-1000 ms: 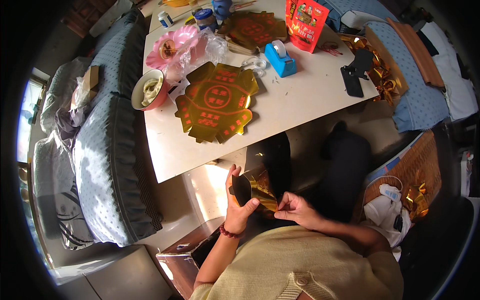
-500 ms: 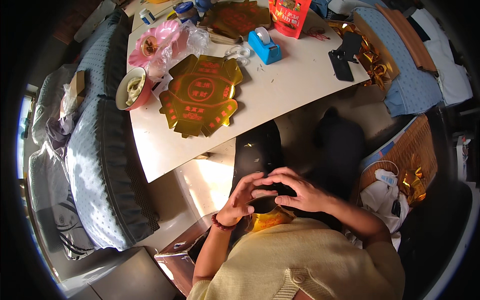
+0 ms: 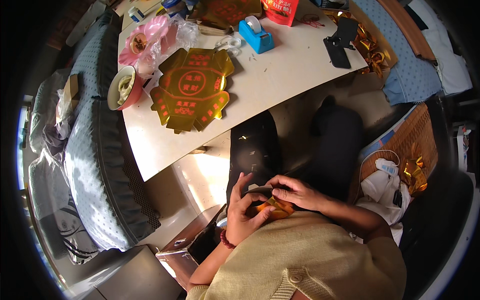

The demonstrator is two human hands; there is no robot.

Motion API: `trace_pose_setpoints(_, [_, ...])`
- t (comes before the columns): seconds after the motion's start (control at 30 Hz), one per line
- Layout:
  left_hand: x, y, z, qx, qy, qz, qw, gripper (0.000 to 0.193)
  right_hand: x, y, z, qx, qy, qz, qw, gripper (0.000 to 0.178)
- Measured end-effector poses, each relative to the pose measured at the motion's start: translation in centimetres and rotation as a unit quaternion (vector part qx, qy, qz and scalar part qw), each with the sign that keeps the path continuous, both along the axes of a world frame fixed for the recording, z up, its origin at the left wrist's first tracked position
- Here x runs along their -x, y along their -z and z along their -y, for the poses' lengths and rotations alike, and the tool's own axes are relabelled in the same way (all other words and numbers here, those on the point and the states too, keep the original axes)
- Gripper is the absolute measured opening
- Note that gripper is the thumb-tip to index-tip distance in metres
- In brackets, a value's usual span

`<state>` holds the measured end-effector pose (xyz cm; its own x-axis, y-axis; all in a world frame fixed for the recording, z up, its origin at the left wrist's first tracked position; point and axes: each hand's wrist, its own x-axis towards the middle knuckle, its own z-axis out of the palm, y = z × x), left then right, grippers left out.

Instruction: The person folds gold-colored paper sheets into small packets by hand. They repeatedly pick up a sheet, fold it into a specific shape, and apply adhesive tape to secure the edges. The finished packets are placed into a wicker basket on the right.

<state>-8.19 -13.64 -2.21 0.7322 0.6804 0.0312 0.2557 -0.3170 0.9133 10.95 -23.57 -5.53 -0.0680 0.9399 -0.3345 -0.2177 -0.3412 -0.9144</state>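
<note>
Close to my body, above my lap, both hands hold a gold foil card piece (image 3: pixel 283 210) that is being bent into a hollow shape. My left hand (image 3: pixel 245 210) curls round its left side, thumb on the near wall and one finger raised. From the right, my right hand (image 3: pixel 299 194) grips the upper edge, its fingers bent over the rim. Parts of the card are hidden behind the fingers. On the table lies a flat gold cut-out card (image 3: pixel 190 90) with red print, and a blue tape dispenser (image 3: pixel 256 36) stands beyond it.
The white table (image 3: pixel 280 75) carries a bowl (image 3: pixel 131 95), a pink flower-shaped dish (image 3: pixel 142 40), stacked gold cards (image 3: pixel 220 15), a red pouch (image 3: pixel 281 11) and a black phone on a holder (image 3: pixel 340 52). A box (image 3: pixel 175 260) stands by my left arm; gold foil pieces (image 3: pixel 415 175) lie at right.
My hands have closed in on the gold card and tilted it, the left hand lower with a finger raised. The view has shifted slightly, so the table items sit further left and higher.
</note>
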Motion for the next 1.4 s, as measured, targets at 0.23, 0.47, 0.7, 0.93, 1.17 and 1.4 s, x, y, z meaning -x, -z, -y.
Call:
trace_pose_setpoints(0.23, [-0.7, 0.1, 0.3, 0.093, 0.033, -0.005, 0.995, 0.023, -0.2, -0.3, 0.6, 0.059, 0.014, -0.067, 0.996, 0.033])
trace_pose_setpoints(0.47, [-0.9, 1.2, 0.7, 0.140, 0.023, 0.015, 0.990, 0.017, 0.1, 1.1, 0.6, 0.125, 0.051, -0.157, 0.978, 0.028])
trace_pose_setpoints(0.7, [-1.2, 1.1, 0.8, 0.199, 0.019, 0.041, 0.979, 0.017, 0.8, 0.9, -0.4, 0.150, 0.088, -0.154, 0.973, 0.022])
trace_pose_setpoints(0.93, [-0.5, 0.7, 0.5, 0.240, 0.015, 0.127, 0.962, 0.037, 0.3, -0.3, -1.2, 0.201, 0.045, -0.117, 0.971, 0.027])
trace_pose_setpoints(1.17, [1.3, 1.7, -1.3, 0.564, -0.050, 0.229, 0.792, 0.051, 0.4, -0.2, -1.0, 0.169, 0.034, -0.113, 0.978, 0.030])
trace_pose_setpoints(1.4, [2.2, 2.6, -0.9, 0.641, -0.031, 0.166, 0.748, 0.034, 0.6, -3.5, -1.8, -0.204, 0.115, 0.415, 0.879, 0.019])
